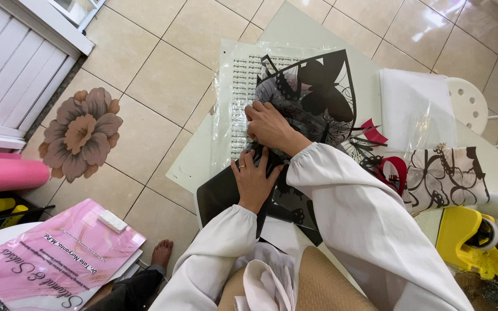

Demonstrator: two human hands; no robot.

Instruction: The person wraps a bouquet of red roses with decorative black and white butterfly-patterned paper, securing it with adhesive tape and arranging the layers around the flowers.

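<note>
Home craft corner: tiled floor (162, 86), flower mat (80, 132), wrapping sheets (312, 92).

White gathered-cuff sleeves (1 finger ring)

Right hand (269, 124) fingertips tucked under the black butterfly-print wrap (318, 95), not seen; left hand (253, 179) covers the wrap's lower end. Pink booklet (53, 253) cut off by the lower-left edge; yellow tape dispenser (468, 239) partly behind the white sleeve (364, 219); print on the clear plastic sheet (234, 75) too small to read.

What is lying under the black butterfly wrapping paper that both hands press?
Under the black butterfly wrapping paper lies a clear plastic sheet on a pale board. The part beneath the paper and hands is covered.
</note>
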